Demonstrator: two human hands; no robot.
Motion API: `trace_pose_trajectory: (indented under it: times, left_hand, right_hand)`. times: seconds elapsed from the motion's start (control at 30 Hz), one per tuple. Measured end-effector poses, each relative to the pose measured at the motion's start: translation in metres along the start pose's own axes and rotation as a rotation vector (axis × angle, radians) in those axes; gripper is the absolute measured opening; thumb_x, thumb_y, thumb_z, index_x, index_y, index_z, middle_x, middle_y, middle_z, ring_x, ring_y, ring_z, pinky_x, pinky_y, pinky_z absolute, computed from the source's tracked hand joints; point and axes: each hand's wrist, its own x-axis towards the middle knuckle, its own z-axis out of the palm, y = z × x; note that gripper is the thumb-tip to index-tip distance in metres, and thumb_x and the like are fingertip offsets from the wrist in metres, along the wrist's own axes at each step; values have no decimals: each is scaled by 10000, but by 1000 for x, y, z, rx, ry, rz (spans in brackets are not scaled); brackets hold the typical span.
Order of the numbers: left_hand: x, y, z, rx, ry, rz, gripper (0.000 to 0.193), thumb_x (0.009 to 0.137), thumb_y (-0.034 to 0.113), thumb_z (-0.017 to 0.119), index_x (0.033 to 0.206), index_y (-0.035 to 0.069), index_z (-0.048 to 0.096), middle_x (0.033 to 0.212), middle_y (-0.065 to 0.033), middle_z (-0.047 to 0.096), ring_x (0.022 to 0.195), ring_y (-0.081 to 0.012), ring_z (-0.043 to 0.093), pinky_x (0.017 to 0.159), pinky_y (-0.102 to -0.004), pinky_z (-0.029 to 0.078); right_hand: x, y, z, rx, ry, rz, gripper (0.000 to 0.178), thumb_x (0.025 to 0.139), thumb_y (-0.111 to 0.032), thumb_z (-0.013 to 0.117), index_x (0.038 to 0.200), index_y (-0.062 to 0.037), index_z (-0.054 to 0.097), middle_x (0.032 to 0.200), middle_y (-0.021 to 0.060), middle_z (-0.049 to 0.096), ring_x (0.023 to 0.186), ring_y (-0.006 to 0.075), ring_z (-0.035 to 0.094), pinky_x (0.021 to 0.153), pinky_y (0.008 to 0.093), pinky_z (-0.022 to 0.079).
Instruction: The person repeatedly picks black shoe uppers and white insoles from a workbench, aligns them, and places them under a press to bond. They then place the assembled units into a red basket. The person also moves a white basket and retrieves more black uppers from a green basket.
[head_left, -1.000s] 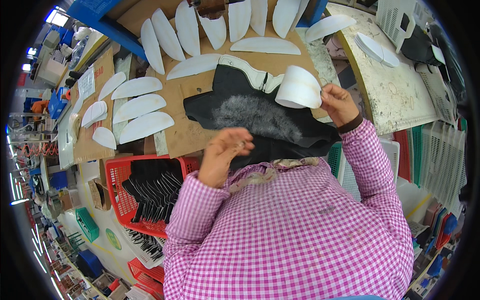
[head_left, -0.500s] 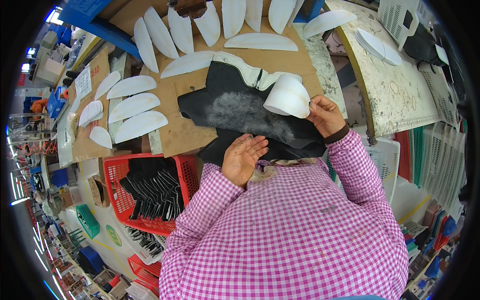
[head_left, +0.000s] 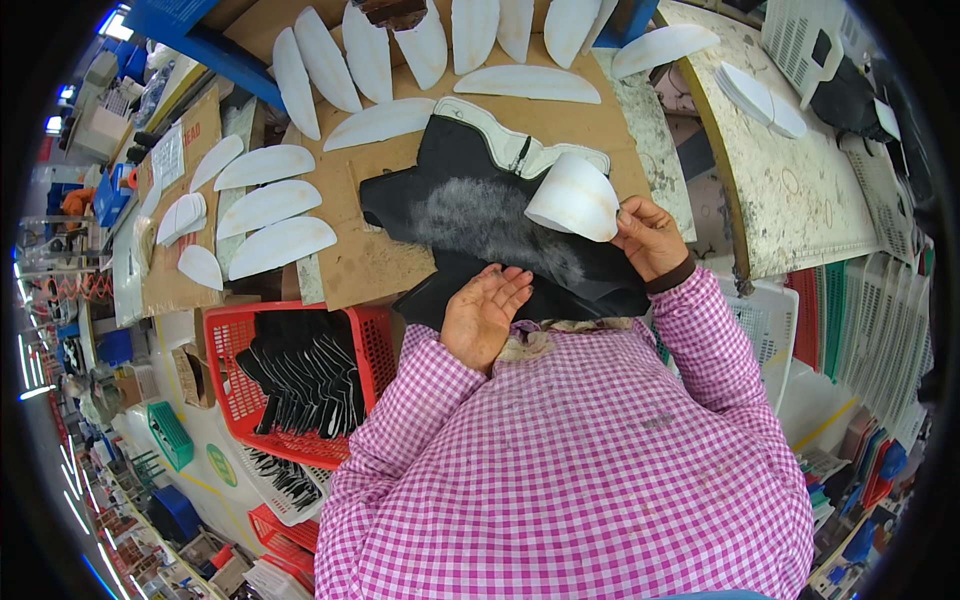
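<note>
My right hand (head_left: 652, 238) pinches the edge of a curled white half-moon stiffener piece (head_left: 575, 197) between thumb and fingers. The stiffener is bent into a rounded, cup-like shape. It sits over the right part of a black shoe-upper piece (head_left: 400, 205), which has a white band along its far edge and a greyish, fuzzy patch in its middle. Near the upper's front edge, my left hand (head_left: 485, 315) is turned palm up with its fingers loosely stretched, holding nothing. More black material (head_left: 425, 297) lies under the upper, close to that hand.
Several flat white half-moon pieces (head_left: 283, 248) lie on the cardboard-covered table (head_left: 350, 275). A blue frame (head_left: 190, 40) stands at the far left. Below left, a red basket (head_left: 222, 375) holds stacked black pieces. A worn side table (head_left: 790, 200) is at the right.
The black upper has shifted slightly away from me. Both hands keep nearly the same place, and the curled stiffener stays in my right hand.
</note>
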Motion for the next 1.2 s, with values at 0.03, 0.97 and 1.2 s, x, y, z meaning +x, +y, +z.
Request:
trace_pose_trajectory:
  times: [0.03, 0.97, 1.2]
  left_hand:
    - [0, 1, 2, -27, -62, -3, 152, 904, 77, 524, 1039, 9, 535, 1092, -157, 580, 1077, -300, 556, 959, -420, 457]
    - [31, 10, 15, 630, -175, 599, 354, 802, -147, 475, 1116, -4, 391, 1024, -99, 560, 802, -133, 579, 659, -278, 557]
    - [24, 13, 16, 685, -184, 611, 463, 783, -142, 497, 1200, 8, 362, 1045, -101, 559, 834, -140, 590, 658, -266, 558]
  right_hand:
    - [0, 0, 1, 2, 7, -2, 36, 888, -93, 619, 905, -64, 632, 887, 15, 654, 859, 143, 628, 808, 338, 524]
    - [11, -92, 148, -2061, -648, -961, 91, 711, -153, 588, 732, -65, 601, 1134, 139, 577, 1054, 269, 559, 948, 442, 401]
    - [16, -75, 185, -2259, -841, -1029, 188, 678, -176, 606, 759, -20, 671, 1103, 174, 582, 1085, 277, 528, 974, 454, 374]
